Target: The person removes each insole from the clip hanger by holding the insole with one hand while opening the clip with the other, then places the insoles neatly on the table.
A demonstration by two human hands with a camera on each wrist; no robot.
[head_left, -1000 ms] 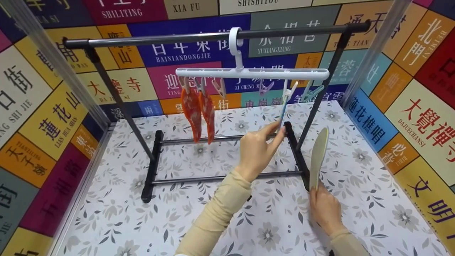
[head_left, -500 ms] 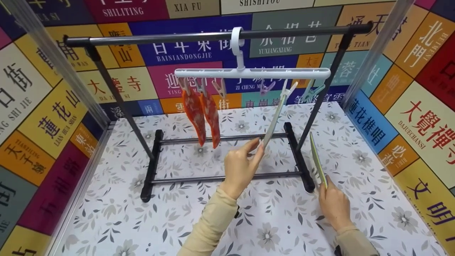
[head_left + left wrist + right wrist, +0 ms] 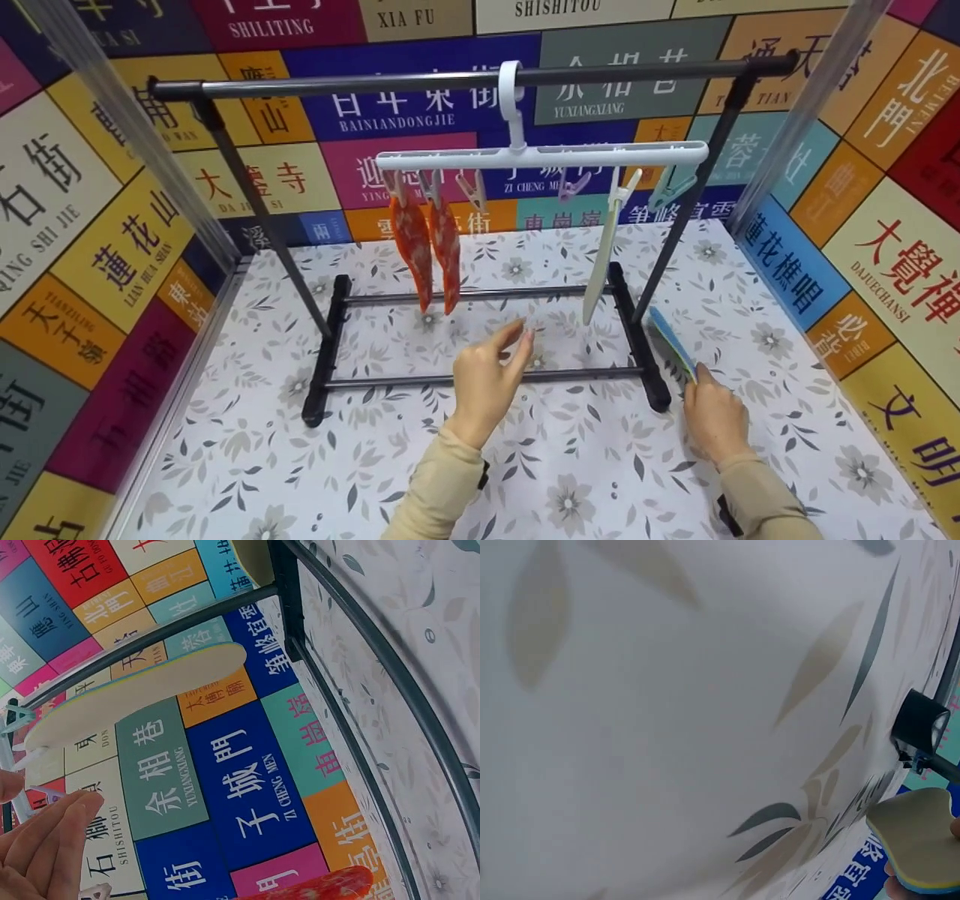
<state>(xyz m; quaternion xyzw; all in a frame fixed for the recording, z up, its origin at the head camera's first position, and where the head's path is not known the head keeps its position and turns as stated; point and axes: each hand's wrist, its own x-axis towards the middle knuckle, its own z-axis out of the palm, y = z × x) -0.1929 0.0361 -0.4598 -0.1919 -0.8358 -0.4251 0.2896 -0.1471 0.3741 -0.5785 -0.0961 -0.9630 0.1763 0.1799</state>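
Observation:
A white clip hanger (image 3: 540, 156) carries a pale insole (image 3: 602, 262), which hangs edge-on from a white clip (image 3: 619, 193) on its right part. In the left wrist view this insole (image 3: 150, 690) shows a blue and yellow edge. My left hand (image 3: 484, 382) is below and left of it, thumb and fingers apart, holding nothing. Low at the rack's right foot, my right hand (image 3: 716, 412) grips the near end of another insole (image 3: 670, 337), whose blue face shows. In the right wrist view that insole (image 3: 919, 829) shows its pale side. Two red marbled insoles (image 3: 412, 255) hang at the hanger's left.
A black metal rack (image 3: 420, 86) bears the hanger on its top bar and stands on a flower-patterned table (image 3: 405, 465). Between the insoles hang a beige clip (image 3: 472, 193) and a purple clip (image 3: 574, 187); a green clip (image 3: 673, 189) is at the right end. Colourful lettered panels surround it.
My left hand has let go of the pale insole and drawn back down to the left. That insole now hangs freely. My right hand has shifted slightly right, turning its insole.

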